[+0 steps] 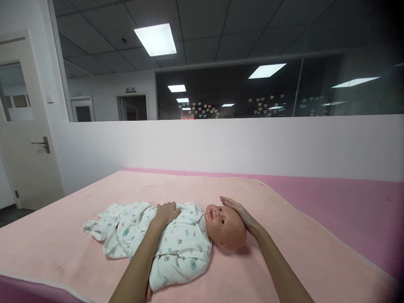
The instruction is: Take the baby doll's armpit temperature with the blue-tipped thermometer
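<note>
The doll (186, 235) lay on its back on the peach blanket (235, 280), which spread around it, probably to give it a soft surface. The left hand (167, 211) rested across the doll's front, fingers slightly bent and grasping nothing; the light contact looked meant to steady the body. The right hand (238, 209) lay along the top of the doll's head (229, 229), palm curved to the crown and fingers stretched out together over the forehead, cupping rather than gripping, seemingly so that the head would not roll. Its thumb could not be made out.

The doll's head was smooth, bald and faintly glossy, with dark eyes, parted red lips and a moulded ear on the side nearest the wearer. Its white sleepsuit (186, 252) bore small teal and pink prints, with a lacy collar at the doll's neck. The near sleeve looked full and rounded, while the legs of the suit, at the far end from the doll's head, lay slack and creased; no feet showed. A small moulded hand (149, 291) peeked from the doll's near cuff.
</note>
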`<act>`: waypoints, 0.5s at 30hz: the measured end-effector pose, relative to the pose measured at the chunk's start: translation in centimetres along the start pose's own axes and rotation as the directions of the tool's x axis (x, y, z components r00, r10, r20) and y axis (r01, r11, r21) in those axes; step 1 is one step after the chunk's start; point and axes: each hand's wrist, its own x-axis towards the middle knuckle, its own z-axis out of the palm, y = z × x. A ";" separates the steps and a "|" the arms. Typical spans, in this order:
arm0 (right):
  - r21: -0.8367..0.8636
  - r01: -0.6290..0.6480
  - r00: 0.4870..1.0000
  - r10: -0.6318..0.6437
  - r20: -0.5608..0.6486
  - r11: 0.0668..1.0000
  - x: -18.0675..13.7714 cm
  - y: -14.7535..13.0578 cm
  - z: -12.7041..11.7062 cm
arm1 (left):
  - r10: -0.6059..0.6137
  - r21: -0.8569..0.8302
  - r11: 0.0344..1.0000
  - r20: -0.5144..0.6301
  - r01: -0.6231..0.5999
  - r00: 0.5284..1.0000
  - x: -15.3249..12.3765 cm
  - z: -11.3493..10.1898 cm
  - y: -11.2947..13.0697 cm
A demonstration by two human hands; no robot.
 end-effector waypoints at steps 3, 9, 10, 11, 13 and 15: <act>-0.002 -0.007 1.000 0.007 0.001 1.000 0.1 0.1 -0.1 | -0.001 0.001 1.000 0.003 0.001 1.000 0.1 0.0 0.0; 0.026 -0.019 0.999 0.019 0.026 0.999 0.2 0.3 -0.1 | -0.005 0.000 1.000 0.009 0.005 1.000 -0.1 -0.2 0.1; 0.030 -0.019 0.999 0.018 0.027 0.999 0.2 0.2 -0.1 | -0.005 0.000 1.000 0.010 0.005 1.000 -0.1 -0.2 0.1; 0.032 -0.015 1.000 0.014 0.023 0.999 0.1 0.1 0.0 | -0.006 0.000 1.000 0.011 0.006 1.000 -0.2 -0.2 0.1; 0.032 -0.004 1.000 0.004 0.014 0.999 -0.1 -0.2 0.1 | -0.004 0.001 1.000 0.009 0.004 1.000 -0.2 -0.3 0.1; 0.032 -0.025 0.998 0.023 0.050 0.999 -0.5 -0.6 0.3 | -0.001 0.002 1.000 0.007 0.001 1.000 -0.2 -0.3 0.1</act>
